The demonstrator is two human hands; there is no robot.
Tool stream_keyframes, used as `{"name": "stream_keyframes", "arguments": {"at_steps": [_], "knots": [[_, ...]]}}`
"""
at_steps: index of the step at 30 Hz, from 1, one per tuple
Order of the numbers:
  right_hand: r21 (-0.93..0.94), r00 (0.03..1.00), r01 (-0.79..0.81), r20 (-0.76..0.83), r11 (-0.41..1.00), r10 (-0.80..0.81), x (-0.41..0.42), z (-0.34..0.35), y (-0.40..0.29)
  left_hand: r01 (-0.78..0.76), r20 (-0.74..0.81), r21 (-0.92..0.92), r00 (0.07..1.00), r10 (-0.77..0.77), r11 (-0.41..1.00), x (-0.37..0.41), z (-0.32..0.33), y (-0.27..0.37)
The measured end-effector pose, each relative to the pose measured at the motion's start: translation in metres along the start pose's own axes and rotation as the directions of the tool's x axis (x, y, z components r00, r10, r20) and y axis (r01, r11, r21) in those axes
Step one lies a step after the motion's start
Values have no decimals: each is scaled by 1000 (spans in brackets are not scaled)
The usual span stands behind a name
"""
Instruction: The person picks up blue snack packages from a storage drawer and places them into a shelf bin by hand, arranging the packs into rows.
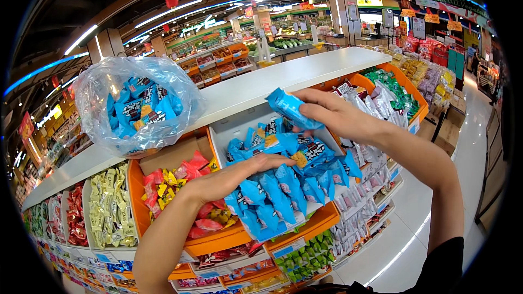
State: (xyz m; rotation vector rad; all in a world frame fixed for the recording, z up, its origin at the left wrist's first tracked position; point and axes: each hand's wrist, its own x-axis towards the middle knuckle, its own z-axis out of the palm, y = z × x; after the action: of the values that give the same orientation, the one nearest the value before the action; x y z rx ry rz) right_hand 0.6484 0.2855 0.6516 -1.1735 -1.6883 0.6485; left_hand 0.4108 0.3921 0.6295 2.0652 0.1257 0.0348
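Observation:
My right hand (327,110) grips a blue snack packet (290,108) above the right part of a white bin (222,130). That bin is heaped with matching blue packets (278,188), several of them standing in rows at its front. My left hand (249,167) lies palm down over the heap, its fingers stretched to the right; whether it grips a packet cannot be told. A clear plastic bag (92,110) with several blue packets inside rests at the left on a white ledge (229,106) behind the bins.
Left of the blue packets is an orange bin (220,241) of red and yellow sweets, then cream-wrapped sweets (110,208). At the right are white packets (380,106) and green sweets (394,90). Lower tiers hold more sweets. Cardboard boxes (447,130) stand by the right aisle.

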Motion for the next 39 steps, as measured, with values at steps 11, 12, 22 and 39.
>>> {"name": "stream_keyframes", "arguments": {"at_steps": [11, 12, 22, 39], "knots": [[369, 921, -385, 96, 846, 377, -42, -10, -9, -28, -22, 5, 999, 28, 1000, 3, 1, -1], [390, 917, -393, 98, 833, 387, -44, -9, -11, -26, -28, 6, 999, 26, 1000, 1, 2, 2], [-519, 952, 223, -65, 825, -299, -57, -8, 5, 27, -52, -59, 998, -30, 998, -1, 3, 5], [-920, 948, 33, -95, 389, -304, -40, 27, 16, 93, -142, -127, 984, -111, 988, 5, 10, 8]]}}
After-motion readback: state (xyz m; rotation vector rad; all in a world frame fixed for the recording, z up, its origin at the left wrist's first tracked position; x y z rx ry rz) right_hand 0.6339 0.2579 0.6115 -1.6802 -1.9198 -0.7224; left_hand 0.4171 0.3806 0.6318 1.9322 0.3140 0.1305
